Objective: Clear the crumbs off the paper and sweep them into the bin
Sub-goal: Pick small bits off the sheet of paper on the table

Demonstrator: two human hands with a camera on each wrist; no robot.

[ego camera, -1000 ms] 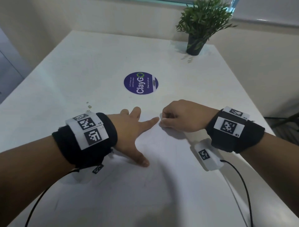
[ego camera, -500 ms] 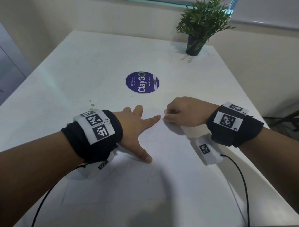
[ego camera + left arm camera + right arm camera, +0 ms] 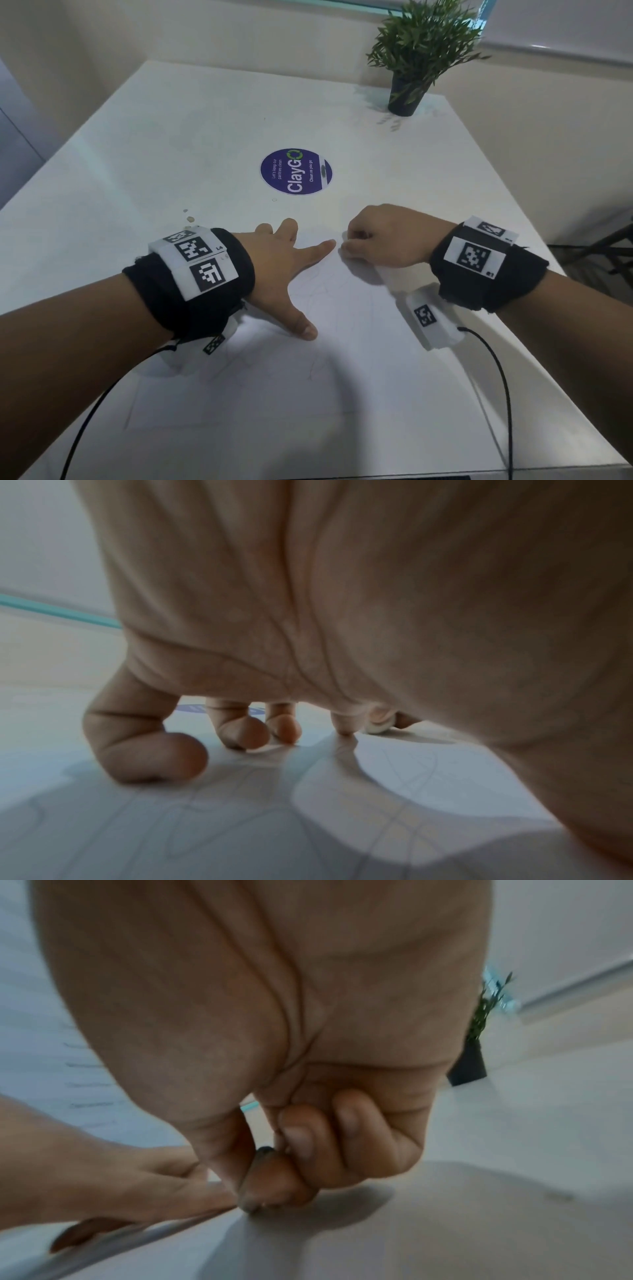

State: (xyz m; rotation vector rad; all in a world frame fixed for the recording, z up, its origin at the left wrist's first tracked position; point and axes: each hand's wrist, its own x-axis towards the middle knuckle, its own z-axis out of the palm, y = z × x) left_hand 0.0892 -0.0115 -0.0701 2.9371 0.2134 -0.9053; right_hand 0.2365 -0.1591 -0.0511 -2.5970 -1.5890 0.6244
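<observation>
Paper (image 3: pixel 342 342) flat on white table (image 3: pixel 171 137), near edge. Left hand (image 3: pixel 277 270) spread, fingers pressing it. Right hand (image 3: pixel 383 236) curled, pinching far paper edge. Crumbs (image 3: pixel 189 218) left of wristband; purple sticker (image 3: pixel 296 171), potted plant (image 3: pixel 414 51) beyond.

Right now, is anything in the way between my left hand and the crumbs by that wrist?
Nothing visible does. The crumbs lie on bare table just beyond the wristband, left of the left hand, which rests spread on the paper. No bin is in view.
</observation>
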